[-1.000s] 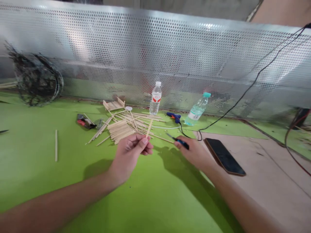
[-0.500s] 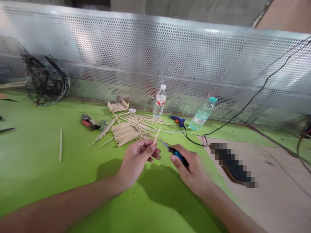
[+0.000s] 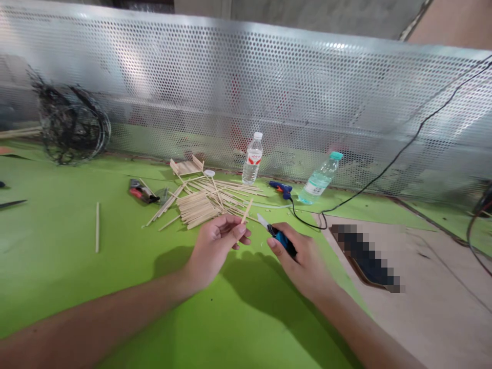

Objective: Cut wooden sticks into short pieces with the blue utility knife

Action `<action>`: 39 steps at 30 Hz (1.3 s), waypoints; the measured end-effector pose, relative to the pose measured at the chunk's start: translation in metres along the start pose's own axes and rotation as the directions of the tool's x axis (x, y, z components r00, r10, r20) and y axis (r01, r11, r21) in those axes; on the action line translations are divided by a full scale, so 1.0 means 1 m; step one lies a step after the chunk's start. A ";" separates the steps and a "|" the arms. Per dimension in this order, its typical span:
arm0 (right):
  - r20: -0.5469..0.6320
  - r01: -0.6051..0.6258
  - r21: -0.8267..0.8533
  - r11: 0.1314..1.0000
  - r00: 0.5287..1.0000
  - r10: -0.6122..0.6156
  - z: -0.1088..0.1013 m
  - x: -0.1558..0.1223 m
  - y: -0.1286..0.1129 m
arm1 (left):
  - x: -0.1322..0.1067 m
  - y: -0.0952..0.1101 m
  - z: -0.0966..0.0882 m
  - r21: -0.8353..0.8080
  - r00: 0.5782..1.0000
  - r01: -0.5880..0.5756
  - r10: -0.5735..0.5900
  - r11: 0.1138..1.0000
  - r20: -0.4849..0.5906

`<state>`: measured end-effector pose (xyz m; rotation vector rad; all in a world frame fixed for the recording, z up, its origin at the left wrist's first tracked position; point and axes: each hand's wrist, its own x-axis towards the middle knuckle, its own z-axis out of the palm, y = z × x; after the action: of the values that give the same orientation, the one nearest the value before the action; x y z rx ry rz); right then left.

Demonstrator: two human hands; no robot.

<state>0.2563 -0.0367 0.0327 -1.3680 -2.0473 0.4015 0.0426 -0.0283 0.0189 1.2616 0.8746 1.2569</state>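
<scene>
My left hand (image 3: 217, 243) pinches a short wooden stick (image 3: 246, 210) between thumb and fingers, tip pointing up and away. My right hand (image 3: 303, 256) is closed around a blue-handled utility knife (image 3: 274, 233), its blade aimed toward the stick and a short gap from it. Both hands hover over the green mat (image 3: 115, 266). Just beyond them lies a pile of wooden sticks (image 3: 203, 202).
Two water bottles (image 3: 251, 159) (image 3: 321, 177) stand by the perforated metal panel (image 3: 246, 92), with a blue glue gun (image 3: 280, 188) and its black cord between them. A phone (image 3: 365, 256) lies at right. A small stick frame (image 3: 186, 166), pliers (image 3: 140, 192) and wire coil (image 3: 71, 125) sit left.
My right hand has moved left with the knife, bringing the blade close to the stick in my left hand. The left hand has stayed much the same.
</scene>
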 end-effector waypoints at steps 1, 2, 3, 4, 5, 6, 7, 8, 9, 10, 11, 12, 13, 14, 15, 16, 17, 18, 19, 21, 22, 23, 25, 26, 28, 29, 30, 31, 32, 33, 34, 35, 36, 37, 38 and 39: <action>0.003 -0.019 -0.011 1.000 1.000 0.019 0.000 0.001 0.001 | 0.002 0.000 -0.002 0.001 1.000 -0.013 0.013 1.000 0.003; 0.004 -0.036 -0.021 0.999 0.999 0.037 0.001 0.001 0.001 | 0.004 0.001 -0.004 0.003 1.000 -0.028 0.028 1.000 0.002; 0.003 -0.052 -0.032 0.998 0.999 0.052 0.001 0.002 0.002 | 0.007 0.003 -0.008 0.009 0.999 -0.047 0.047 0.999 -0.004; 0.000 -0.064 -0.043 0.997 0.998 0.064 0.001 0.003 0.003 | 0.010 0.005 -0.012 0.019 0.997 -0.069 0.069 0.997 -0.023; -0.002 -0.072 -0.054 0.996 0.997 0.072 0.002 0.003 0.004 | 0.013 0.007 -0.016 0.034 0.995 -0.092 0.093 0.995 -0.046; -0.003 -0.077 -0.064 0.995 0.997 0.077 0.002 0.003 0.005 | 0.017 0.010 -0.020 0.047 0.989 -0.117 0.120 0.992 -0.082; -0.002 -0.081 -0.073 0.994 0.997 0.081 0.002 0.003 0.006 | 0.021 0.012 -0.025 0.058 0.982 -0.137 0.143 0.989 -0.124; 0.001 -0.084 -0.081 0.993 0.996 0.084 0.002 0.004 0.007 | 0.024 0.015 -0.029 0.063 0.974 -0.148 0.157 0.987 -0.162; 0.006 -0.083 -0.088 0.993 0.996 0.084 0.002 0.004 0.007 | 0.027 0.017 -0.032 0.069 0.966 -0.158 0.169 0.985 -0.194; 0.013 -0.077 -0.095 0.993 0.997 0.078 0.002 0.004 0.008 | 0.029 0.018 -0.033 0.074 0.960 -0.168 0.180 0.983 -0.216; 0.025 -0.069 -0.105 0.992 0.997 0.072 0.003 0.004 0.008 | 0.030 0.019 -0.034 0.078 0.955 -0.180 0.193 0.981 -0.226; 0.041 -0.058 -0.119 0.991 0.997 0.064 0.003 0.004 0.007 | 0.030 0.018 -0.034 0.083 0.953 -0.193 0.207 0.978 -0.222; 0.064 -0.045 -0.134 0.990 0.996 0.054 0.004 0.005 0.007 | 0.029 0.017 -0.032 0.087 0.953 -0.205 0.219 0.975 -0.208; 0.094 -0.031 -0.150 0.988 0.995 0.045 0.005 0.005 0.006 | 0.028 0.015 -0.029 0.091 0.956 -0.211 0.224 0.973 -0.188; 0.128 -0.016 -0.166 0.986 0.991 0.038 0.006 0.006 0.006 | 0.026 0.012 -0.026 0.096 0.962 -0.206 0.220 0.974 -0.162; 0.165 -0.001 -0.181 0.983 0.986 0.031 0.007 0.006 0.006 | 0.023 0.009 -0.022 0.102 0.969 -0.193 0.206 0.976 -0.135; 0.203 0.018 -0.192 0.981 0.979 0.021 0.008 0.007 0.006 | 0.021 0.005 -0.019 0.109 0.976 -0.175 0.187 0.979 -0.111; 0.239 0.042 -0.199 0.979 0.971 0.007 0.008 0.007 0.007 | 0.019 0.002 -0.016 0.112 0.982 -0.155 0.166 0.981 -0.089; 0.271 0.067 -0.203 0.977 0.963 -0.010 0.009 0.007 0.008 | 0.018 -0.001 -0.015 0.114 0.986 -0.141 0.150 0.983 -0.074; 0.318 0.112 -0.201 0.973 0.947 -0.043 0.011 0.007 0.012 | 0.017 -0.003 -0.015 0.128 0.988 -0.144 0.151 0.981 -0.045; 0.333 0.130 -0.196 0.972 0.941 -0.059 0.012 0.006 0.013 | 0.018 -0.003 -0.016 0.150 0.984 -0.167 0.175 0.974 -0.035; 0.343 0.147 -0.189 0.971 0.936 -0.075 0.013 0.006 0.015 | 0.019 -0.003 -0.019 0.190 0.977 -0.205 0.213 0.960 -0.024; 0.357 0.181 -0.174 0.968 0.928 -0.109 0.014 0.006 0.017 | 0.023 -0.001 -0.024 0.322 0.947 -0.312 0.318 0.894 0.034; 0.354 0.194 -0.166 0.967 0.927 -0.125 0.014 0.006 0.017 | 0.025 -0.001 -0.027 0.393 0.926 -0.369 0.368 0.842 0.083; 0.301 0.181 -0.149 0.972 0.945 -0.130 0.013 0.006 0.016 | 0.027 -0.002 -0.030 0.504 0.884 -0.461 0.425 0.731 0.192; 0.249 0.149 -0.138 0.979 0.962 -0.112 0.011 0.007 0.015 | 0.027 -0.004 -0.030 0.537 0.869 -0.491 0.433 0.686 0.241; 0.179 0.107 -0.121 0.987 0.980 -0.084 0.009 0.007 0.015 | 0.027 -0.007 -0.030 0.561 0.857 -0.512 0.432 0.651 0.280; 0.097 0.066 -0.098 0.993 0.994 -0.056 0.007 0.007 0.014 | 0.026 -0.010 -0.029 0.581 0.848 -0.527 0.429 0.621 0.311; 0.016 0.040 -0.073 0.997 0.999 -0.039 0.004 0.008 0.014 | 0.025 -0.013 -0.028 0.602 0.840 -0.540 0.423 0.588 0.340; -0.049 0.036 -0.053 0.998 0.998 -0.038 0.002 0.008 0.013 | 0.024 -0.016 -0.027 0.625 0.832 -0.552 0.414 0.552 0.369; -0.095 0.054 -0.039 0.998 0.994 -0.057 0.000 0.008 0.013 | 0.023 -0.018 -0.026 0.648 0.824 -0.563 0.405 0.513 0.396; -0.117 0.090 -0.030 0.995 0.989 -0.093 -0.001 0.008 0.013 | 0.022 -0.019 -0.026 0.671 0.818 -0.572 0.395 0.472 0.419; -0.112 0.137 -0.019 0.990 0.984 -0.138 -0.001 0.007 0.012 | 0.021 -0.020 -0.026 0.692 0.812 -0.579 0.385 0.432 0.439; -0.088 0.185 -0.004 0.983 0.979 -0.184 0.000 0.007 0.012 | 0.020 -0.019 -0.025 0.709 0.806 -0.585 0.378 0.394 0.455; -0.054 0.226 0.013 0.974 0.973 -0.225 0.002 0.006 0.011 | 0.019 -0.018 -0.025 0.721 0.799 -0.593 0.374 0.358 0.471; -0.026 0.260 0.030 0.965 0.966 -0.259 0.004 0.006 0.011 | 0.018 -0.016 -0.025 0.732 0.791 -0.600 0.376 0.324 0.482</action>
<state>0.2603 -0.0269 0.0258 -1.0607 -2.1563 0.3026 0.0244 -0.0041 0.0022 2.6430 1.0239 1.0607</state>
